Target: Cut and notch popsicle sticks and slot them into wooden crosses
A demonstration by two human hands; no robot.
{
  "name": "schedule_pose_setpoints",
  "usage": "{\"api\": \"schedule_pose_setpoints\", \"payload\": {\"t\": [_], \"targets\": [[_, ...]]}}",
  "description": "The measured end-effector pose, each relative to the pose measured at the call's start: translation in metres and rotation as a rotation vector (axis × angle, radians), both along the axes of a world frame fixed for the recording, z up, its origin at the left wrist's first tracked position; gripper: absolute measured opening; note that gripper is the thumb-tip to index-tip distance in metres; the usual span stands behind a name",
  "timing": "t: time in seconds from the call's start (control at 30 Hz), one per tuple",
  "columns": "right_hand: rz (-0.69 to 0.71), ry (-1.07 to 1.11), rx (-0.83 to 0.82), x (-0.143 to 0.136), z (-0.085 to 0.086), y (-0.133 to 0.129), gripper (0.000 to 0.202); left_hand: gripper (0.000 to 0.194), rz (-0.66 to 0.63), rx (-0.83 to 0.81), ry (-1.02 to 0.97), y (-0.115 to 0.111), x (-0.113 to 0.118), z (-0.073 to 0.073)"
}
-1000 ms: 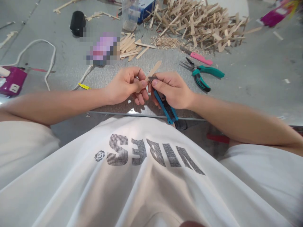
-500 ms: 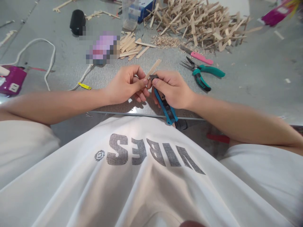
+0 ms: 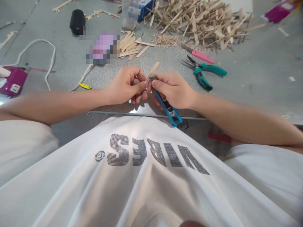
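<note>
Near the table's front edge my left hand (image 3: 129,85) pinches a flat wooden stick (image 3: 153,70), whose rounded end points up and to the right. Just to its right, my right hand (image 3: 174,90) is closed round a blue-handled clipper tool (image 3: 169,108). The tool's dark metal head lies under my right thumb, against the lower part of the stick. Fingertips hide where tool and stick meet. Both hands are close together, nearly touching.
Behind my hands lie a small pile of sticks (image 3: 129,45), wood crumbs (image 3: 168,41) and a large stick heap (image 3: 196,19). Green pliers (image 3: 213,69) and a pink-handled knife (image 3: 203,56) lie right. A white cable (image 3: 82,77), blurred phone (image 3: 103,47) and black case (image 3: 77,22) are left.
The stick's free end has dropped slightly and shifted a little left. The blue handles have swung slightly to the right, with both hands almost in place.
</note>
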State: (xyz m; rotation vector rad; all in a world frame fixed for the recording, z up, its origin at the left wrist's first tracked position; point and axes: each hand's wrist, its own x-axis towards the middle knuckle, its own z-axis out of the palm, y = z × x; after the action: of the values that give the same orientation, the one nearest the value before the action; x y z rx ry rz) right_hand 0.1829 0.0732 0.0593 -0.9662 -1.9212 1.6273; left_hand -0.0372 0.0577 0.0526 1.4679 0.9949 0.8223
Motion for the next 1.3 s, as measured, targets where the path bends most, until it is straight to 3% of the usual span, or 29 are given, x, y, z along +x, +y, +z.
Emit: {"api": "schedule_pose_setpoints", "payload": {"t": [0.1, 0.23, 0.47, 0.63, 0.8, 1.03, 1.3], "targets": [[0.084, 0.134, 0.056, 0.004, -0.009, 0.006, 0.043, 0.035, -0.064, -0.009, -0.063, 0.005, -0.005, -0.003], [0.107, 0.157, 0.086, 0.005, -0.011, 0.005, 0.050, 0.042, -0.158, -0.013, -0.142, 0.008, -0.008, -0.007], [0.054, 0.208, 0.125, 0.002, -0.008, 0.001, 0.062, 0.039, -0.059, 0.004, -0.140, 0.002, -0.002, -0.005], [0.031, 0.140, 0.136, 0.004, -0.008, 0.002, 0.054, 0.029, -0.019, -0.007, -0.130, -0.002, 0.001, -0.004], [-0.048, 0.044, 0.130, 0.000, 0.000, -0.005, 0.029, 0.030, 0.033, 0.038, -0.108, -0.005, 0.005, -0.004], [-0.142, -0.126, -0.005, -0.013, 0.020, -0.018, 0.041, 0.029, 0.043, 0.087, -0.030, -0.011, 0.006, -0.008], [-0.050, -0.042, 0.033, -0.006, 0.014, -0.014, 0.035, 0.030, 0.013, 0.075, -0.058, -0.009, 0.004, -0.006]]}}
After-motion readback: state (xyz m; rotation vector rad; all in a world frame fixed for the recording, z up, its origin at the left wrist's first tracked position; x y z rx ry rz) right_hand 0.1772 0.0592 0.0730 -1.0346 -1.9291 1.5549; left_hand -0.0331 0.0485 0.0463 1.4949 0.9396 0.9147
